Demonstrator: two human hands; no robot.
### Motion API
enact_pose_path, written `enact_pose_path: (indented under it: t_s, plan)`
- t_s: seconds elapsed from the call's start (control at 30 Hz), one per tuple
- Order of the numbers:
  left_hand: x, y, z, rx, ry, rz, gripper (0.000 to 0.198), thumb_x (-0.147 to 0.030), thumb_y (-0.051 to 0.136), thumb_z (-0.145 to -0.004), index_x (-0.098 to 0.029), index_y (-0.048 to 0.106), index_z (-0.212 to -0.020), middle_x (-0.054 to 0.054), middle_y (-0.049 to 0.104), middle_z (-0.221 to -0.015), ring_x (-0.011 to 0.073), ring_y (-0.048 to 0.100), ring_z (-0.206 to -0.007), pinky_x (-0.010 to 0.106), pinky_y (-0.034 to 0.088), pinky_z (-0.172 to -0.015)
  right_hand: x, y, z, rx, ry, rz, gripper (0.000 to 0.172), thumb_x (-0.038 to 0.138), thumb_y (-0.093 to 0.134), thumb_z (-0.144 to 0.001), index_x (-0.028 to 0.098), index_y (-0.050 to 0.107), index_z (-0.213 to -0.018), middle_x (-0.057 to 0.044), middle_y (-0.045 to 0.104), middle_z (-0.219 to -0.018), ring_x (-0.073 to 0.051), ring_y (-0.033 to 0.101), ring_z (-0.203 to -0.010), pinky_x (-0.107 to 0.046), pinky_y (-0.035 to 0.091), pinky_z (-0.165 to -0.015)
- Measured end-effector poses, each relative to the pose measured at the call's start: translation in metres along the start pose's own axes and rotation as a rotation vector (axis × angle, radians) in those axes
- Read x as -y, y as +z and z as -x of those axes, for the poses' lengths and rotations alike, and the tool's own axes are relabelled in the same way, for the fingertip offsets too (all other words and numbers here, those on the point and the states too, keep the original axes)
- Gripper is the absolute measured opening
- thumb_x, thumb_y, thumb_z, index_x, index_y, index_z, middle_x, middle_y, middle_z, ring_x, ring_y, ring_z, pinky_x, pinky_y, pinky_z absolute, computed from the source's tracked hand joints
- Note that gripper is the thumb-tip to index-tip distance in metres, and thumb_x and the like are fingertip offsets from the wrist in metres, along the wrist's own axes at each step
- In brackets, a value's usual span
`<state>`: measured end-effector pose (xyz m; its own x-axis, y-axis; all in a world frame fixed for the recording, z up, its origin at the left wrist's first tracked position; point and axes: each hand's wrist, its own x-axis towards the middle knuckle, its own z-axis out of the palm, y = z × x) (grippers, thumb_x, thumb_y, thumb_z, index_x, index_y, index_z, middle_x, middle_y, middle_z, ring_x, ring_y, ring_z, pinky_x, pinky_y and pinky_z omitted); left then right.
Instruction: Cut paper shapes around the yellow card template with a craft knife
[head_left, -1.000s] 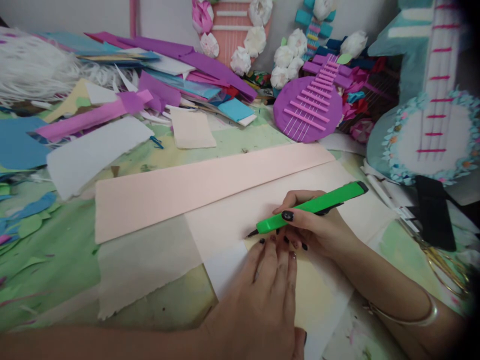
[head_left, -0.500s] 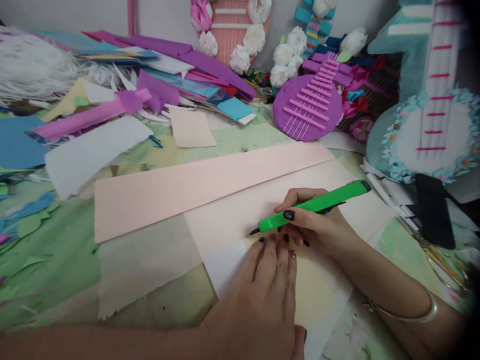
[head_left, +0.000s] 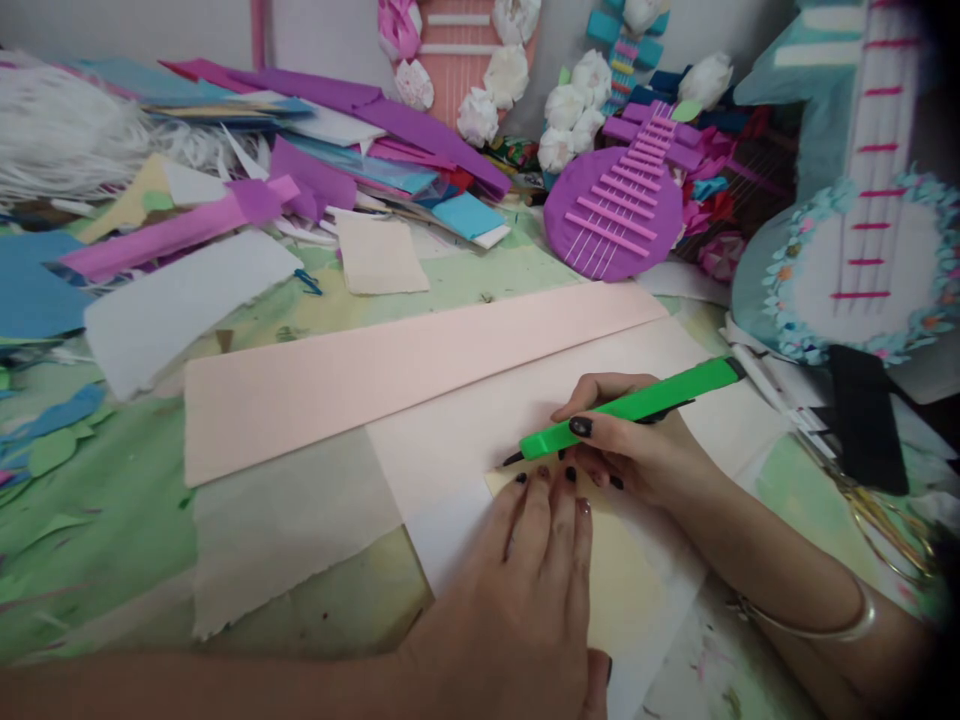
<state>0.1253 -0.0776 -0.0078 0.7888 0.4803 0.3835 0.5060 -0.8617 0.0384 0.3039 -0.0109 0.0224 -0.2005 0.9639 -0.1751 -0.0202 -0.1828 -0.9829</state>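
My right hand (head_left: 637,455) grips a bright green pen-shaped tool (head_left: 630,408) with its dark tip down on a pale pink sheet (head_left: 465,445). My left hand (head_left: 525,590) lies flat with its fingers stretched out on a small yellowish paper piece (head_left: 626,590). The fingertips rest just below the tool's tip. A long pink strip (head_left: 390,370) lies across the sheet's far edge. A thin bracelet (head_left: 825,625) circles my right wrist.
A cream torn sheet (head_left: 289,525) lies left of my hands on the green-stained table (head_left: 97,500). Purple, blue and white paper scraps (head_left: 247,200) pile at the back left. A purple paper guitar (head_left: 619,205) and a teal one (head_left: 862,240) stand at the back right. Scissors (head_left: 892,530) lie at the right.
The tool's tip has crept slightly right along the paper edge with my right hand. My left hand stays flat in place.
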Motion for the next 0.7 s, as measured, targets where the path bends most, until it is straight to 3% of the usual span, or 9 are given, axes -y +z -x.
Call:
enact_pose_path:
  t_s: [0.7]
  plan:
    - [0.0012, 0.0008, 0.0003, -0.002, 0.012, -0.022, 0.067, -0.05, 0.052, -0.084, 0.002, 0.057, -0.127, 0.025, 0.055, -0.134, 0.042, 0.051, -0.122, 0.049, 0.024, -0.105, 0.0023, -0.0032, 0.0006, -0.029, -0.004, 0.032, 0.024, 0.034, 0.077, -0.072, 0.017, 0.062, -0.065, -0.001, 0.064, -0.053, -0.007, 0.047, -0.035, -0.016, 0.031, -0.031]
